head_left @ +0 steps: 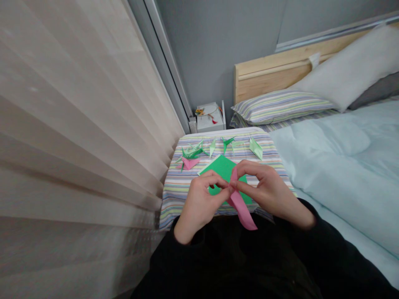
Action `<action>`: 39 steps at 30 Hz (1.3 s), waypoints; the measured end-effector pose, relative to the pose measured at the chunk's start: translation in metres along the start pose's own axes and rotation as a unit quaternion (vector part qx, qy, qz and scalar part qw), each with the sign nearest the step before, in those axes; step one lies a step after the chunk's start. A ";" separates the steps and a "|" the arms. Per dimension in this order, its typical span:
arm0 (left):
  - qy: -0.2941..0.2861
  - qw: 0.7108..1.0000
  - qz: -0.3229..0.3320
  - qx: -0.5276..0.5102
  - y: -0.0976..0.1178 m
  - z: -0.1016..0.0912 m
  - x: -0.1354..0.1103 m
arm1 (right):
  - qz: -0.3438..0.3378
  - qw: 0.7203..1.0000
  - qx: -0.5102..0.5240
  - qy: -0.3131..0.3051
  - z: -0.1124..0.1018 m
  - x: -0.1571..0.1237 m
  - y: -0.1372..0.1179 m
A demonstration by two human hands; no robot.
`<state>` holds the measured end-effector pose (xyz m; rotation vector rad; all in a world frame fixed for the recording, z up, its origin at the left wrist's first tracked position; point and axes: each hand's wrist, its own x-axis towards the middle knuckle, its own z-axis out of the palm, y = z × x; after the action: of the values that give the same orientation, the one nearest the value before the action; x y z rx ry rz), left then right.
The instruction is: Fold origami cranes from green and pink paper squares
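Left hand: we have the left hand [199, 202] at the middle of the lap, its grip narrow, with thumb and forefinger closed on the pink paper strip near its upper fold.

Right hand: we have the right hand [264, 192] facing it, its grip just as narrow, with the fingertips [238, 185] pressed on the same strip from the other side.

Pink paper strip: it [241, 211] stands between both hands, its upper end creased and pinched, its long tail hanging down toward our black sleeve [307, 230].

Green paper sheet: this flat square [222, 168] lies directly under the hands, partly hidden by them and by the strip.

Striped cloth: the pastel cloth [174, 195] carries all the paper.

Folded pieces: beyond the hands we see a cluster of green origami pieces [191, 152], a pink folded piece [188, 163] touching that cluster, and a pale green paper crane [256, 148] off to the right.

Bed: a pale blue duvet [336, 166] lies to the right, with a striped pillow [280, 107] and a white pillow [346, 68] against a wooden headboard [264, 79].

Left side: a pleated beige blind [71, 124] runs along our left.

Far corner: a white box [209, 118] sits beside the headboard.
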<state>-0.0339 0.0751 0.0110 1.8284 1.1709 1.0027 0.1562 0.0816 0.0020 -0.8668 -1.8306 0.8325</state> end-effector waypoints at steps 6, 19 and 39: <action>-0.004 1.000 -0.022 0.003 0.002 -0.001 0.001 | -0.006 0.998 0.044 0.048 0.007 -0.003 0.000; -0.019 0.971 -0.032 -0.235 -0.028 -0.004 0.005 | -0.002 0.998 -0.030 0.062 -0.010 -0.004 -0.006; -0.106 0.975 0.044 -0.189 -0.033 -0.013 0.007 | 0.157 0.918 0.266 -0.248 -0.007 0.011 0.023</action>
<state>-0.0557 0.0949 -0.0108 1.6434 0.7197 0.9751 0.1634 0.1041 -0.0093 -0.6282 -1.7486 1.7918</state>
